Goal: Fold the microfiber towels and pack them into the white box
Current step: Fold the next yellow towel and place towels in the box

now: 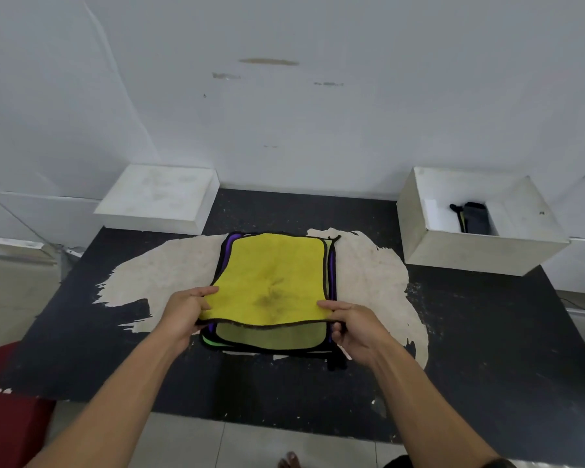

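Your hands are apart. The left hand (183,312) pinches the near left corner of the yellow towel (271,275), and the right hand (348,325) pinches the near right corner. The towel lies on top of the stack (271,339) on the desk (487,332), in the middle of the frame, with its near edge lifted a little. Its long axis seems to run away from you, so I think the fold goes forward. The white box (480,251) stands open at the right of the frame, nearer to your right hand. A dark towel (473,216) lies inside it.
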